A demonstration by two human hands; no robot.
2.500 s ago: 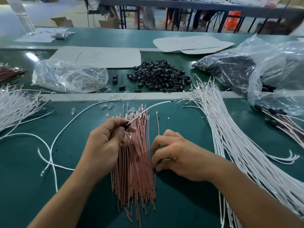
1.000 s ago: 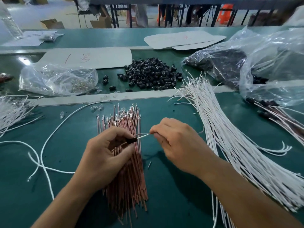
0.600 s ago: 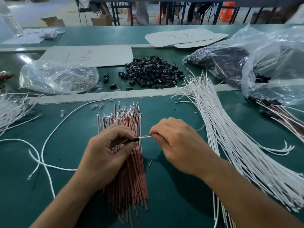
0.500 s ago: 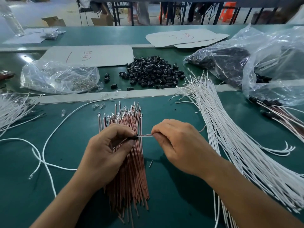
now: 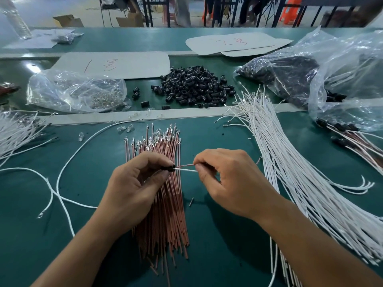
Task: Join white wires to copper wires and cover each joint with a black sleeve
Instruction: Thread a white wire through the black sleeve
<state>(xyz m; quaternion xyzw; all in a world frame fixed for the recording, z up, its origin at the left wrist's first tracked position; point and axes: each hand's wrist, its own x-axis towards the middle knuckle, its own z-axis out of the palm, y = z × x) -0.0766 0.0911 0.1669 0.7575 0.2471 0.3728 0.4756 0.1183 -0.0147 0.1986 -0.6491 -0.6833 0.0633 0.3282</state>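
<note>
On the green desk (image 5: pixel 217 141), listed left to right.

Far left edge: small sheaf of white wires (image 5: pixel 14 131), strands lying roughly left to right, tips toward the middle.

Beside it: loose white wire (image 5: pixel 60 177), curving from the near left up toward the pale divider strip (image 5: pixel 186 114).

Past the strip: small clear bag (image 5: pixel 76 90) of little metal pieces, with a cardboard sheet (image 5: pixel 128 63) marked in red behind it.

Centre: bundle of copper wires (image 5: pixel 165 214), flat on the desk, long axis running near to far, metal-tipped ends pointing away from the person.

Left hand (image 5: pixel 132 189): above the bundle, thumb and forefinger pinched on a black sleeve (image 5: pixel 171 168), other fingers curled.

Held pair: one white wire (image 5: pixel 187 170) and one copper wire (image 5: pixel 186 165) come out of the sleeve's right end side by side. Their long axis is close to level, left to right, lifted off the desk.

Right hand (image 5: pixel 234 183): knuckles up, fingertips clamped on the right part of that pair.

Behind centre: heap of black sleeves (image 5: pixel 194 85), a few strays to its left.

Right: large sheaf of white wires (image 5: pixel 294 179), tips at the divider strip, strands sweeping toward the near right corner.

Far right: large clear bags (image 5: pixel 342 69), one holding dark parts. Just below them lie sleeved wires (image 5: pixel 356 141), black ends pointing toward the centre.
</note>
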